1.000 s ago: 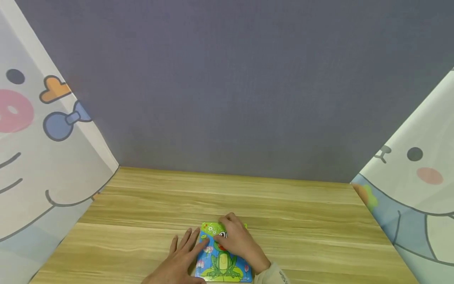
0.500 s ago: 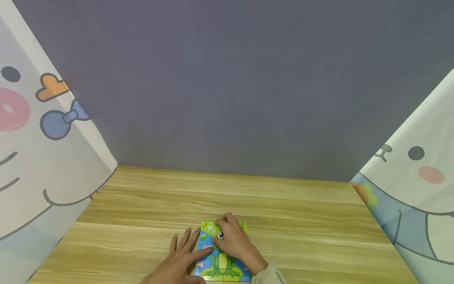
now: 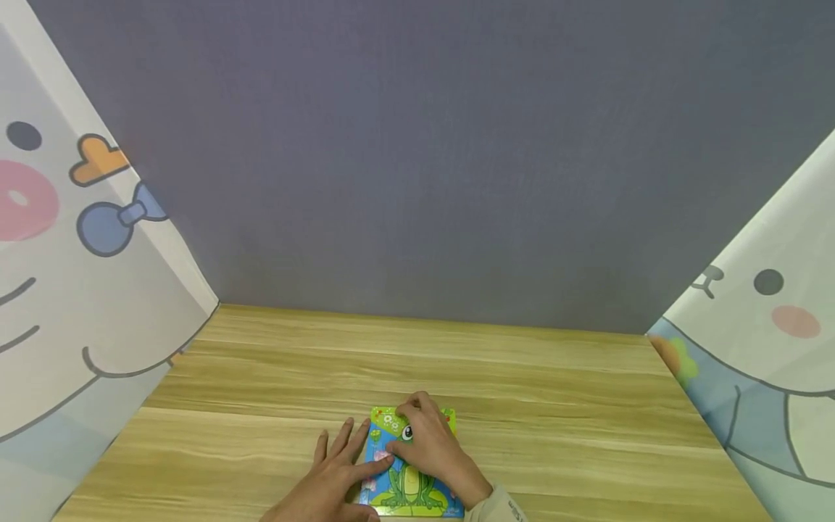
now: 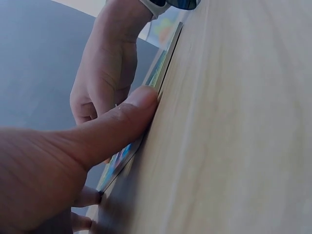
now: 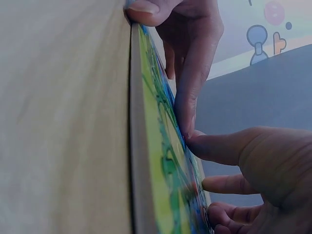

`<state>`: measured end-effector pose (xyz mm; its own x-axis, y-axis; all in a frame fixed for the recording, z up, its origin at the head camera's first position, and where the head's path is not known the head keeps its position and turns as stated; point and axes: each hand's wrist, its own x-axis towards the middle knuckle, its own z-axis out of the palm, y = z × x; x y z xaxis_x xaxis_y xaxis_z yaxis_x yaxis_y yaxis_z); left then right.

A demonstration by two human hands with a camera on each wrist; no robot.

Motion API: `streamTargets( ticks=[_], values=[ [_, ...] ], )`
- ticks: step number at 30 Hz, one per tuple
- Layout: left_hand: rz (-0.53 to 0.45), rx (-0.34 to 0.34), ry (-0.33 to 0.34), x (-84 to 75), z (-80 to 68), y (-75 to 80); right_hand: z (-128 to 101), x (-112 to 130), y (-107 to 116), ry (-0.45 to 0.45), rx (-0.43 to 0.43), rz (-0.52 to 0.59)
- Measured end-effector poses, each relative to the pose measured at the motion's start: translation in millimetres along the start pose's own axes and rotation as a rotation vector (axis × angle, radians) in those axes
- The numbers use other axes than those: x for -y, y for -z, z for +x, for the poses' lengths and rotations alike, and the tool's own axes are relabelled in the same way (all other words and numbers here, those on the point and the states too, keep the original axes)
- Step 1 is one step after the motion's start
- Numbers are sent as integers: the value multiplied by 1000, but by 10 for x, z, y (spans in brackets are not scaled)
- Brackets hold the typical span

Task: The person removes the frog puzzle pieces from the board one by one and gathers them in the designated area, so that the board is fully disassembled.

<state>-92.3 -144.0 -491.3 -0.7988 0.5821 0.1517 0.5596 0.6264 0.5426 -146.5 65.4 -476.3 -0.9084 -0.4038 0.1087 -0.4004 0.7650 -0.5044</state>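
A frog jigsaw puzzle [image 3: 411, 500] in a thin board lies flat on the wooden table at the front middle, its picture blue, green and yellow. My left hand [image 3: 326, 478] rests at its left side with fingers spread. The left index finger reaches onto the picture, and the left thumb lies on the near edge, as the left wrist view shows. Over the frog's head, my right hand [image 3: 430, 446] bends its thumb and fingers around a puzzle piece, which it mostly hides. In the right wrist view the right thumb [image 5: 214, 148] meets the left index fingertip.
The wooden table [image 3: 554, 406] extends around the board. A grey upright panel [image 3: 417, 167] stands at the back. Cloth sides with cartoon animals flank the table, left [image 3: 85, 312] and right [image 3: 770, 362].
My right hand has shifted slightly left and nearer, covering the frog's mouth and one eye. The left index finger has slid lower on the picture. The board has stayed in place.
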Motion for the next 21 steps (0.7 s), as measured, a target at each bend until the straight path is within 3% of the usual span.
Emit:
streamTargets(
  ticks=[9, 21],
  values=[
    [4, -19, -7, -2, -1, -5, 18, 4, -25, 15, -23, -14],
    [64, -39, -29, 25, 12, -20, 54, 92, -66, 45, 35, -34]
  ],
)
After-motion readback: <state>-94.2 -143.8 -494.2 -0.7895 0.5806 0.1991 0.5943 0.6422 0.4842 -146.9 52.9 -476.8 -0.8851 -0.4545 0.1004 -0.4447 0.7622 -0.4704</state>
